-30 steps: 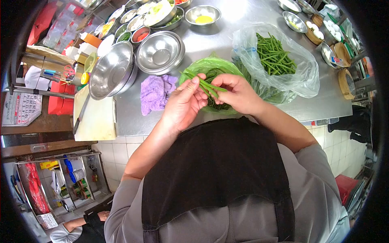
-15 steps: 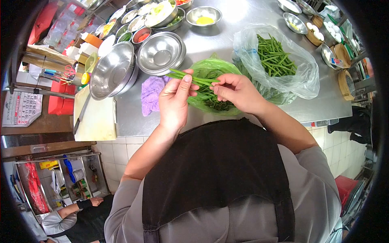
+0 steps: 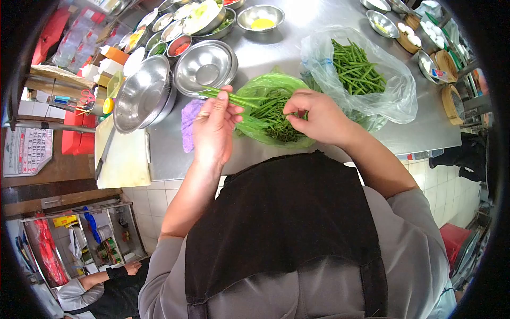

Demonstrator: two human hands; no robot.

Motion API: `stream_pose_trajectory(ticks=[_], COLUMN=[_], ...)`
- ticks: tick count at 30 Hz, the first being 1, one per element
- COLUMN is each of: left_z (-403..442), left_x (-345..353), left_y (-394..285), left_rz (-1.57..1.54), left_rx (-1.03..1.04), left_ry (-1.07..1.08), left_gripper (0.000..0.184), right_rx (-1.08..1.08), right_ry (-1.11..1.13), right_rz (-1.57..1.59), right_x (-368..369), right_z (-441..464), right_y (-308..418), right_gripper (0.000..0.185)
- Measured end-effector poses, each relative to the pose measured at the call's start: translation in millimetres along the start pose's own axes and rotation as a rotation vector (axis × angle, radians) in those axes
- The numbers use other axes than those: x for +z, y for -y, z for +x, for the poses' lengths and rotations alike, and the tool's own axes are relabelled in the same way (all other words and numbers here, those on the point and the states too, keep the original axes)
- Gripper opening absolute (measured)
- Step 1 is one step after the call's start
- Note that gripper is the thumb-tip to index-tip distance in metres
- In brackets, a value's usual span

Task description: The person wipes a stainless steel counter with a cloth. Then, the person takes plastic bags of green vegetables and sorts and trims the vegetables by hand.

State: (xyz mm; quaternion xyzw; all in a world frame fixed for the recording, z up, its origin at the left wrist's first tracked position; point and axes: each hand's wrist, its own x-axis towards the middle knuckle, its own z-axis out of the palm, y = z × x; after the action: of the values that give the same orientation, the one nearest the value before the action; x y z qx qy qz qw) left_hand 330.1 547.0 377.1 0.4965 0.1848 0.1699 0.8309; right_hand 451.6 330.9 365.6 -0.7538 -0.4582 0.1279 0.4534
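Observation:
My left hand (image 3: 213, 127) is closed on a few green beans (image 3: 245, 100), pinned under the thumb and pointing right. My right hand (image 3: 321, 118) is to the right, its thumb and fingers pinched together; whatever lies between them is too small to make out. Under both hands a green plastic bag (image 3: 279, 81) gapes on the steel table, with more beans and a dark heap of trimmed ends (image 3: 284, 130) inside. Beyond my right hand, a clear plastic bag (image 3: 399, 101) holds a large pile of whole green beans (image 3: 357, 69).
Steel bowls (image 3: 206, 68) and a colander (image 3: 143, 94) stand at the left, near a purple cloth (image 3: 189, 125). A knife (image 3: 105, 154) lies on the cutting board (image 3: 125, 162). A bowl with yellow contents (image 3: 261, 20) is at the back. Another person's arm (image 3: 101, 277) shows lower left.
My hands have moved apart: the left went left with the beans, while the right drew away from them and slightly right, over the green bag. The view has shifted a little.

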Motion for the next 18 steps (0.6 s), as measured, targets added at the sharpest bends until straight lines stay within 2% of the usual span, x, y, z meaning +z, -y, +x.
stream_pose_trajectory(ticks=[2,8,11,12,15,17,18], left_z=[0,-14,-16,-16,-17,-23,-27], left_x=[1,13,20,20,13,23,27], left_y=[-4,1,8,5,-4,-5,-4], left_rz=[0.091,0.540,0.589,0.642,0.729,0.704,0.695], left_rx=[0.093,0.199,0.330,0.356,0.255,0.296,0.316], left_ry=[-0.025,0.158,0.184,0.156,0.160,0.270,0.316], left_gripper=[0.024,0.015,0.016,0.016,0.008,0.007,0.006], right_rx=[-0.018,-0.217,-0.182,-0.102,-0.012,-0.051,-0.118], right_ry=[-0.076,-0.230,-0.165,-0.090,-0.112,-0.015,0.029], right_rz=[-0.133,-0.200,-0.282,-0.350,-0.028,0.178,0.179], right_x=[-1,-6,-4,-5,-3,-8,-7], right_z=[-1,-2,-5,-6,-10,-13,-12], right_y=[-2,-4,-4,-3,5,12,14], right_gripper=[0.010,0.007,0.006,0.015,0.031,0.038,0.038])
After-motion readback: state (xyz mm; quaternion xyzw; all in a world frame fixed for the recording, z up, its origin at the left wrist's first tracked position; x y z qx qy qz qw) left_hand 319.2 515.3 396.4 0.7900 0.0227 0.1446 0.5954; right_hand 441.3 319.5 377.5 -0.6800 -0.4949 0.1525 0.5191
